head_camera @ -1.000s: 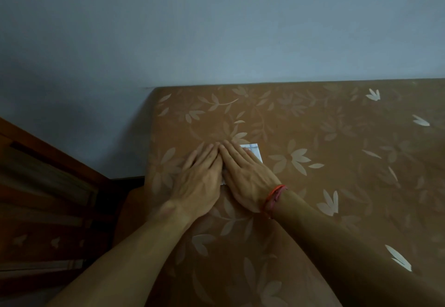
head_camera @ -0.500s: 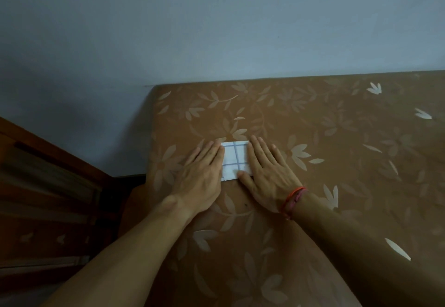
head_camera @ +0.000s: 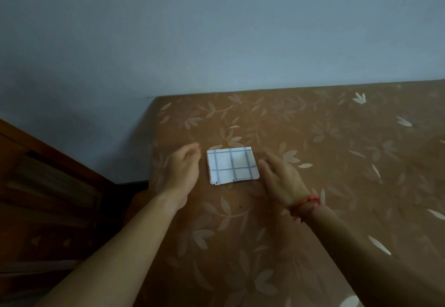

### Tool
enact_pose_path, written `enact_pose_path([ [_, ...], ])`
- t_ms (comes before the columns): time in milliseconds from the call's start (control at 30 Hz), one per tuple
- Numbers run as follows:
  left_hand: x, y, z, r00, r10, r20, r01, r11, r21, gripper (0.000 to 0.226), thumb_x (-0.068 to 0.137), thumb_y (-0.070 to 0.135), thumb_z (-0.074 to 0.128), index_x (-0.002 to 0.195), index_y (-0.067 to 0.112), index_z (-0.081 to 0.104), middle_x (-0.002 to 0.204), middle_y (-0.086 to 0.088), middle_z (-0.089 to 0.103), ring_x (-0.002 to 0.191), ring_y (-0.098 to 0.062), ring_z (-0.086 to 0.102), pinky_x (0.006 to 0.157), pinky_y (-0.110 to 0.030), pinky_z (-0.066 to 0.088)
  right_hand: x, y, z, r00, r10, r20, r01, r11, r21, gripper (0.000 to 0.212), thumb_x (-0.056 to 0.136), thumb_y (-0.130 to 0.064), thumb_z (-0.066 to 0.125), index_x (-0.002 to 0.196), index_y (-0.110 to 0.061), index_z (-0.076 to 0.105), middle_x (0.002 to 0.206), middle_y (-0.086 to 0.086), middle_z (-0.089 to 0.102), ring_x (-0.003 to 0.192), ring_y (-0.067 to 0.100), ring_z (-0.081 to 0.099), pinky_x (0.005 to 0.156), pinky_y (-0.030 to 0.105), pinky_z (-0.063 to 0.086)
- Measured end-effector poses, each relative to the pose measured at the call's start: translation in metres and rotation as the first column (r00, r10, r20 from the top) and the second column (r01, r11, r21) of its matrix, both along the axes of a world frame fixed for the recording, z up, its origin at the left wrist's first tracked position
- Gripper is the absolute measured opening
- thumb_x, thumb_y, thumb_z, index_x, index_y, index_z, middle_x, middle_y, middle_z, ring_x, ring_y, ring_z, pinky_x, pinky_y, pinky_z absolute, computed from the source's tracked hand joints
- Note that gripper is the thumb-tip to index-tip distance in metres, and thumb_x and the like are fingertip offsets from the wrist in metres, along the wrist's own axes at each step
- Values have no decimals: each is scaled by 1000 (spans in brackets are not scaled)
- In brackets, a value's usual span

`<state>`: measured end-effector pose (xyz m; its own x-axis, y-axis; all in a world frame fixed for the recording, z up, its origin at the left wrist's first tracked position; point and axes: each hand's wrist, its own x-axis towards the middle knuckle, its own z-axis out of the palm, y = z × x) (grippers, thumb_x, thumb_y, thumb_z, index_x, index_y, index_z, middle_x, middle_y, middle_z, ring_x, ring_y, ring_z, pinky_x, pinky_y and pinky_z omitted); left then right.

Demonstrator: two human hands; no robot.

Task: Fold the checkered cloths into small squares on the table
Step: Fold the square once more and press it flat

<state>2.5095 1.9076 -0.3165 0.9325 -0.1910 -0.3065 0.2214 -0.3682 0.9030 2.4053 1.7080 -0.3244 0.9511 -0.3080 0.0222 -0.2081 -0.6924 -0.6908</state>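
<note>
Head view, dim light. I see the checkered cloth [head_camera: 232, 165] lying flat on the bench [head_camera: 337, 174], already folded into a small rectangle, slightly wider than deep; it sits toward the bench's 10 o'clock corner, well short of the far edge and near the left edge. The cloth is white with blue-grey grid lines, and layered edges show along its near side. My left hand [head_camera: 182, 172] is at 9 o'clock of the cloth, just beside it and apart from it, palm turned inward toward the cloth, fingers [head_camera: 192, 151] loosely curled and blurred; it grasps nothing. My right hand [head_camera: 280, 178] is at 3 o'clock of the cloth, just beside its right edge, fingers extended and released, holding nothing; whether its fingertips brush the cloth edge I cannot tell through the blur. Whether either hand rests on the bench surface or is lifted off it I cannot tell. A red string bracelet [head_camera: 307, 204] circles the right wrist. The bench carries a brown cover with a pale leaf-and-flower print. A plain pale wall [head_camera: 216, 30] stands behind the bench at 12 o'clock. Dark wooden furniture [head_camera: 48, 186] sits at 8 o'clock, off the bench's left edge, detail lost in shadow.
</note>
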Motion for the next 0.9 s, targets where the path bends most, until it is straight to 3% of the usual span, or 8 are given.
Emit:
enact_pose_path([
  [67,-9,2,3,980,81,-182,-119,970,-211,22,96,26,52,114,29,64,122,-3,64,111,-16,60,103,-39,45,6,1,10,974,-214,-78,227,934,274,38,97,-35,41,91,-2,60,84,15,66,81,33,61,72,44,49],
  [167,-25,0,8,934,20,-357,-145,934,-327,34,101,16,43,135,8,47,131,-11,57,119,-20,56,108,-36,41,9,5,18,922,-345,-175,384,767,515,45,96,-35,47,97,8,62,103,27,65,100,43,60,90,58,49],
  [300,-29,-2,4,910,29,-413,-187,919,-347,40,101,17,42,139,2,44,138,-11,52,125,-20,51,110,-35,37,10,13,19,933,-279,-229,356,812,462,58,87,-53,47,94,2,67,100,22,69,93,35,67,90,56,51],
  [400,-30,-2,3,910,25,-414,-192,909,-369,38,101,16,43,137,2,47,136,-11,54,123,-20,53,109,-34,39,13,12,20,925,-285,-253,376,792,481,69,79,-60,46,99,4,65,105,21,68,101,36,64,93,56,49],
  [500,-31,-2,1,909,29,-417,-201,905,-376,37,101,16,42,136,3,48,135,-11,55,121,-19,54,107,-34,40,14,13,22,920,-298,-255,389,777,495,55,90,-51,47,97,1,66,107,21,68,104,37,62,95,54,49],
  [700,-29,-1,1,922,20,-387,-179,907,-381,38,101,14,42,137,2,47,137,-11,54,123,-19,53,106,-32,40,9,17,16,931,-279,-236,362,790,494,57,95,-49,44,95,3,68,106,24,67,102,39,62,94,54,50],
  [900,-29,0,3,920,17,-390,-179,906,-384,40,101,15,43,139,2,44,139,-12,52,125,-19,52,108,-33,40,8,17,17,930,-267,-251,362,775,517,37,96,-49,44,77,-26,67,104,6,70,101,23,64,96,44,50],
])
